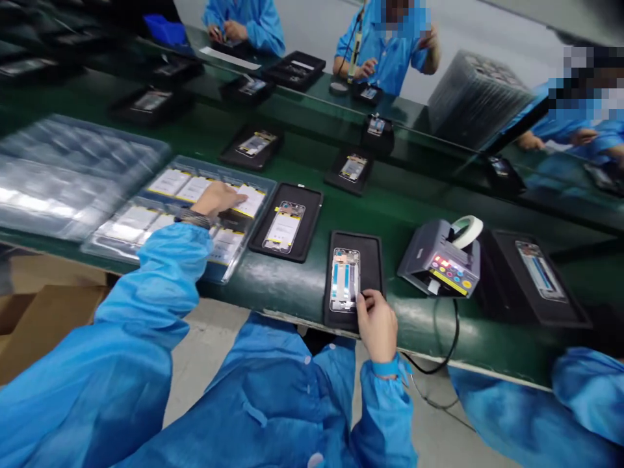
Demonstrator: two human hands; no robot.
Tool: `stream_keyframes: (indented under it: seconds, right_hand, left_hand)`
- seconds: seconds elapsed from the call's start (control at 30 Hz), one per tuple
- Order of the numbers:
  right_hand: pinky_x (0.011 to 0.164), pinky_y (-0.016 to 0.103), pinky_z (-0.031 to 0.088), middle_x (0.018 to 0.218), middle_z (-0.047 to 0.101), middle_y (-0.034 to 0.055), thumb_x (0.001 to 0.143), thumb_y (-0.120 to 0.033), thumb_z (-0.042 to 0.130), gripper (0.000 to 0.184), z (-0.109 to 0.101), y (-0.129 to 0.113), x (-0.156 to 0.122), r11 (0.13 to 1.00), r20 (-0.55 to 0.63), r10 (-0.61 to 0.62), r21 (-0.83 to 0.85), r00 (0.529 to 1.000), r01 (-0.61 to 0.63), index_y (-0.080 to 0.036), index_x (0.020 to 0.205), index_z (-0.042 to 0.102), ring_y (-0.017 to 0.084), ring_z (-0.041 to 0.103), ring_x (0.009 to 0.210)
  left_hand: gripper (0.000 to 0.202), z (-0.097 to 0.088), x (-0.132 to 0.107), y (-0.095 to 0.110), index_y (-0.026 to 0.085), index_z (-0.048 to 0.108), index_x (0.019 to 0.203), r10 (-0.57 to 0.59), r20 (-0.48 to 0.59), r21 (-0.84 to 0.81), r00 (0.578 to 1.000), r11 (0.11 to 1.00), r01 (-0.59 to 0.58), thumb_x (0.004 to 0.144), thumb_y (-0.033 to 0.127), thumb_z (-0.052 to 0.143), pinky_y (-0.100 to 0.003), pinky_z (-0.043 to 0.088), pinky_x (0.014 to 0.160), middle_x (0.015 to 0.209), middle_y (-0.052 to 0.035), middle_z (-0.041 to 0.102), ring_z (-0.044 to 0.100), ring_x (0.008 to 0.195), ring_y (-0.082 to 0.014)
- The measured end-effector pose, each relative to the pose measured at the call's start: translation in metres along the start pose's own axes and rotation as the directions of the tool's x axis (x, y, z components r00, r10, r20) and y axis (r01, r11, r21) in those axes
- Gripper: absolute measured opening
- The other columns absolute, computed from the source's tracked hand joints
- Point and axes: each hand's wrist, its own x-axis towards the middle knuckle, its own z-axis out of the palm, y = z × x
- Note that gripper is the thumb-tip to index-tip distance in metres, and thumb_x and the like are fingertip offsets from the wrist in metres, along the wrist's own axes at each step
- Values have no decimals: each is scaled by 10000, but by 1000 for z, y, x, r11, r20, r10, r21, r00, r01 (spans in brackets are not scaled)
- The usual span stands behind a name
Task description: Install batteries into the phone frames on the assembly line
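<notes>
My left hand [218,199] reaches into a clear plastic tray [270,184] of white phone batteries. Its fingertips are closed on the edge of the battery [252,201] at the tray's far right. My right hand [379,323] is at the lower right edge of an open phone frame [345,281] with blue strips down its middle. Its thumb and fingers are pinched together there; what they hold, if anything, is hidden. The frame lies in a black tray [371,250]. Between my hands, a second black tray [312,211] carries a phone frame with a white battery [283,229] in it.
Right of my right hand stands a tape dispenser [441,260] with a cable. Farther right lies another phone tray [507,279]. An empty-looking clear tray [73,175] is at left. More phone trays [348,170] line the green bench. Co-workers in blue [385,45] sit opposite.
</notes>
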Motion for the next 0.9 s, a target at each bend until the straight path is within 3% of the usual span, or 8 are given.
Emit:
stream_keyframes:
  seconds: [0.13,0.27,0.37,0.47,0.6,0.7,0.8,0.9]
  right_hand:
    - [675,295,390,938,773,103,1064,-319,521,182,-5,-23,17,938,137,89,-346,986,-37,-194,1090,649,254,738,877]
    - [728,320,456,1038,783,158,1089,-295,449,207,-9,-33,21,883,260,110,-468,959,26,-172,1152,603,285,767,945]
    - [753,358,494,1030,788,183,1095,-268,398,231,-10,-35,22,864,315,91,-497,945,82,-149,1185,574,321,780,955]
    - [758,375,503,1009,789,193,1089,-243,391,227,-12,-34,22,851,348,53,-506,936,139,-144,1186,571,343,785,950]
    - [707,339,466,961,784,186,1066,-222,429,191,-12,-28,20,859,293,15,-493,956,137,-149,1132,593,328,779,894]
    - [662,299,418,875,770,136,1029,-213,498,119,-10,-16,17,926,205,5,-370,979,73,-172,1045,609,284,759,832]
    - [626,271,408,710,706,35,994,-241,534,102,-6,2,17,1000,135,8,-31,991,-4,-187,1059,590,228,714,707]
    - [573,265,419,617,631,-28,980,-345,521,250,-2,18,17,963,112,12,267,994,-42,-174,1153,574,197,642,572]
  left_hand:
    - [444,-19,-20,15,199,583,637,-84,-70,-193,994,979,69,653,515,895,-311,355,591,463,25,504,492,512,-143]
    - [472,-13,-80,33,207,538,781,-49,-122,-439,991,899,-10,729,576,828,-228,373,539,578,56,578,523,541,-100]
    - [538,26,-144,53,179,590,855,41,78,-564,996,826,11,663,601,863,-205,423,460,730,10,701,595,565,-111]
    - [566,79,-200,81,174,582,906,135,413,-666,901,719,198,620,534,912,-195,395,364,735,4,718,546,467,-92]
    - [444,130,-235,114,185,536,865,162,521,-645,838,718,263,686,381,892,-200,375,318,664,40,673,504,379,-82]
    - [366,145,-241,124,183,541,887,163,521,-626,838,741,245,742,276,865,-203,402,329,669,50,671,529,377,-88]
    - [335,148,-241,122,166,569,966,199,554,-614,809,753,235,799,273,839,-213,414,329,718,15,719,552,370,-101]
    - [299,148,-238,117,140,584,1034,254,589,-627,767,742,236,870,300,776,-225,466,360,678,-1,714,609,402,-133]
